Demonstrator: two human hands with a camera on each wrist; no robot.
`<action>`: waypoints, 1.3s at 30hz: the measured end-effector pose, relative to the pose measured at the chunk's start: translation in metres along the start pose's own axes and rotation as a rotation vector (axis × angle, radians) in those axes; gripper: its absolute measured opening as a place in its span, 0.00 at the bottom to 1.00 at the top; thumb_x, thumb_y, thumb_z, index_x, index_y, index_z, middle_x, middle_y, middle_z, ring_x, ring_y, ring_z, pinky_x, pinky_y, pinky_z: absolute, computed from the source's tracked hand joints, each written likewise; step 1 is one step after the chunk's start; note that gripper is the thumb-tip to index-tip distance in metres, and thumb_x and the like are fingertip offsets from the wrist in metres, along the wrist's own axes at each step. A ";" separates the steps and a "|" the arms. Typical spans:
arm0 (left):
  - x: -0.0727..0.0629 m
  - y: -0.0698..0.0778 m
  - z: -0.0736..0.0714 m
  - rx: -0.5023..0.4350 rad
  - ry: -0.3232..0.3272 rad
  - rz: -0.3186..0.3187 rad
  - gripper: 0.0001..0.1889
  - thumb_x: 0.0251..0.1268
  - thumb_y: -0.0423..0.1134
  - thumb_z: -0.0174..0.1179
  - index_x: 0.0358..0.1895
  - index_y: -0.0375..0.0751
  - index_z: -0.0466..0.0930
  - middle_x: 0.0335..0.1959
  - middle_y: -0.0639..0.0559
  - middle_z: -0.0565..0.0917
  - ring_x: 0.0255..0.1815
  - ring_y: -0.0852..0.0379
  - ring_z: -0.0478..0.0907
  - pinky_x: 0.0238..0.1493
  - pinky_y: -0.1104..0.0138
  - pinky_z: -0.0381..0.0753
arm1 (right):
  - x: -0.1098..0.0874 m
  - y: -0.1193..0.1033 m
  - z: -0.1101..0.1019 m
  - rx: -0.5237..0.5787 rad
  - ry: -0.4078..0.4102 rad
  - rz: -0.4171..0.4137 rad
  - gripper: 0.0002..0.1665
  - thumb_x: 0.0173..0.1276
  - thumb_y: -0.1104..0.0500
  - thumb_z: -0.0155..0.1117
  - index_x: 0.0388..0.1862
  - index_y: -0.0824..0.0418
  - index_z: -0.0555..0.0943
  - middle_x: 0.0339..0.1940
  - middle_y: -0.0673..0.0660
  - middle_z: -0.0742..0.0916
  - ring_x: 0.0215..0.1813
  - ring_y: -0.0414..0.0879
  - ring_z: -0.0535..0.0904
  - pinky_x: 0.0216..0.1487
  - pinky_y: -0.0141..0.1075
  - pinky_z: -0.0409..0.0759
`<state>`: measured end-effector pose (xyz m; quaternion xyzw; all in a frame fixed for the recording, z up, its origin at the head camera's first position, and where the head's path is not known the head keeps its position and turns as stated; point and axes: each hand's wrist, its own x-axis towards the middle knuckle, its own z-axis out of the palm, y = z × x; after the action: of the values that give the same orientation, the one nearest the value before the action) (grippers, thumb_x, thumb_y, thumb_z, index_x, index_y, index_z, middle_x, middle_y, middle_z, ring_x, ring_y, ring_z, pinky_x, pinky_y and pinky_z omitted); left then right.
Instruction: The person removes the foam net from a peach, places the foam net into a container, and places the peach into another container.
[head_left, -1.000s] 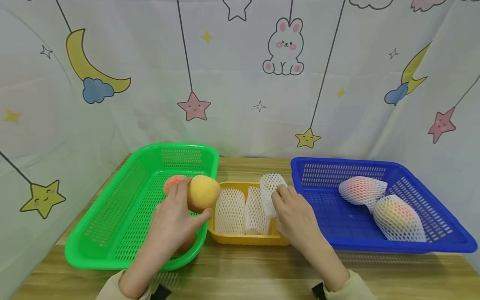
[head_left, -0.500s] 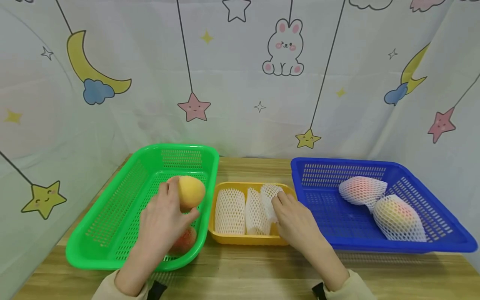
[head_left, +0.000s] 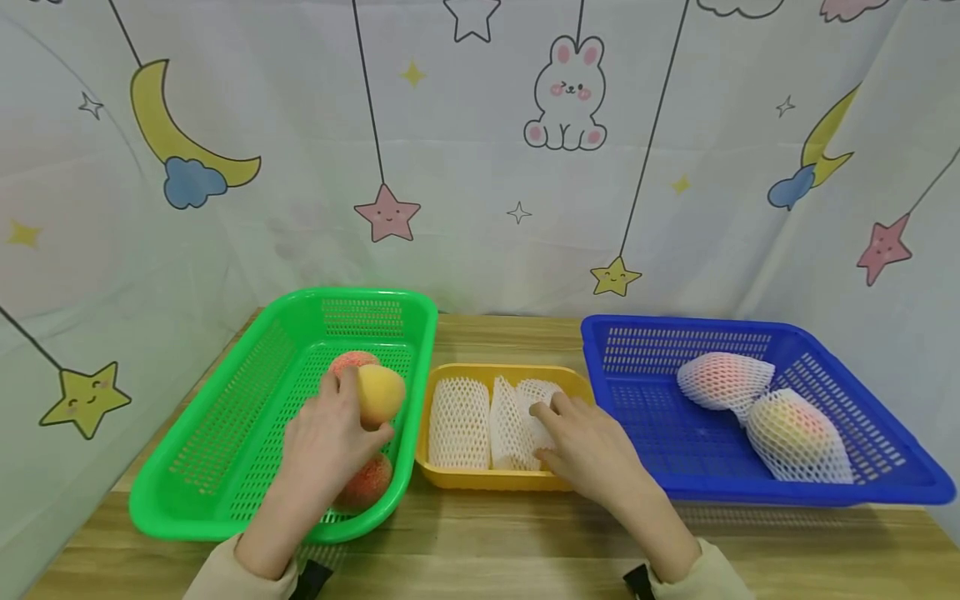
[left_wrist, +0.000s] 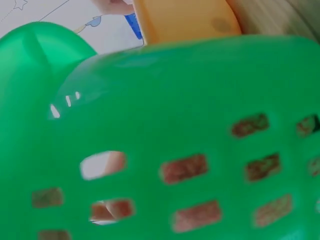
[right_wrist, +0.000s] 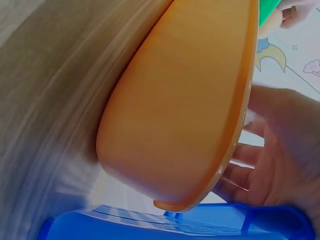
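While our left hand (head_left: 327, 442) grips 1 yellow fruit (head_left: 381, 394) over the green basket (head_left: 187, 527), our right hand (head_left: 588, 446) hangs loose-fingered at 3 white foam nets (head_left: 459, 425) | nets: yellow tray (head_left: 487, 480); whether we touch 1, we cannot tell | blue basket (head_left: 750, 490): 2 netted fruits (head_left: 797, 429).
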<state>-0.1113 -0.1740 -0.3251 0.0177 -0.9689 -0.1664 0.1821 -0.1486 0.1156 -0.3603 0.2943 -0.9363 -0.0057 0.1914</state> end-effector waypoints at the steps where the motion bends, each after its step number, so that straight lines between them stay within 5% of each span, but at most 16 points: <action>1: 0.000 -0.001 0.001 0.000 -0.018 -0.007 0.28 0.44 0.41 0.67 0.48 0.31 0.67 0.35 0.38 0.73 0.20 0.46 0.72 0.15 0.60 0.70 | 0.000 -0.001 0.000 0.000 -0.017 0.006 0.24 0.56 0.43 0.71 0.49 0.52 0.80 0.30 0.49 0.77 0.27 0.40 0.69 0.26 0.30 0.68; 4: 0.002 -0.002 0.003 0.000 -0.060 -0.024 0.27 0.44 0.42 0.66 0.47 0.32 0.67 0.36 0.39 0.72 0.19 0.46 0.71 0.15 0.61 0.69 | 0.000 -0.002 -0.001 0.008 -0.071 0.022 0.26 0.64 0.35 0.58 0.50 0.51 0.82 0.34 0.51 0.83 0.32 0.45 0.78 0.36 0.37 0.77; 9: 0.002 -0.005 0.007 0.007 -0.072 -0.028 0.25 0.44 0.41 0.65 0.45 0.33 0.67 0.36 0.39 0.71 0.18 0.47 0.70 0.15 0.61 0.68 | -0.002 -0.003 0.000 -0.011 -0.093 0.008 0.22 0.71 0.38 0.50 0.40 0.50 0.83 0.31 0.50 0.86 0.37 0.48 0.82 0.44 0.40 0.78; 17: 0.003 -0.006 0.009 0.023 -0.083 -0.036 0.26 0.44 0.43 0.65 0.45 0.32 0.68 0.34 0.39 0.72 0.20 0.46 0.71 0.16 0.59 0.69 | -0.004 -0.002 -0.001 -0.091 -0.026 -0.079 0.16 0.70 0.44 0.55 0.29 0.48 0.84 0.19 0.46 0.75 0.26 0.42 0.72 0.32 0.34 0.70; 29: 0.004 -0.009 0.013 0.083 -0.190 -0.037 0.33 0.48 0.46 0.66 0.59 0.36 0.70 0.47 0.36 0.75 0.35 0.41 0.73 0.22 0.55 0.73 | -0.005 -0.003 0.000 -0.120 -0.026 -0.077 0.11 0.67 0.46 0.60 0.33 0.50 0.84 0.24 0.48 0.78 0.32 0.45 0.77 0.36 0.37 0.72; 39: 0.004 -0.008 0.015 0.100 -0.194 -0.010 0.26 0.55 0.47 0.65 0.54 0.36 0.74 0.44 0.38 0.77 0.38 0.40 0.74 0.24 0.52 0.74 | -0.005 -0.001 0.002 -0.114 0.000 -0.073 0.09 0.58 0.52 0.70 0.30 0.54 0.80 0.25 0.49 0.80 0.32 0.46 0.78 0.37 0.38 0.75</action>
<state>-0.1201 -0.1774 -0.3393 0.0153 -0.9890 -0.1195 0.0854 -0.1451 0.1168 -0.3641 0.3170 -0.9231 -0.0661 0.2074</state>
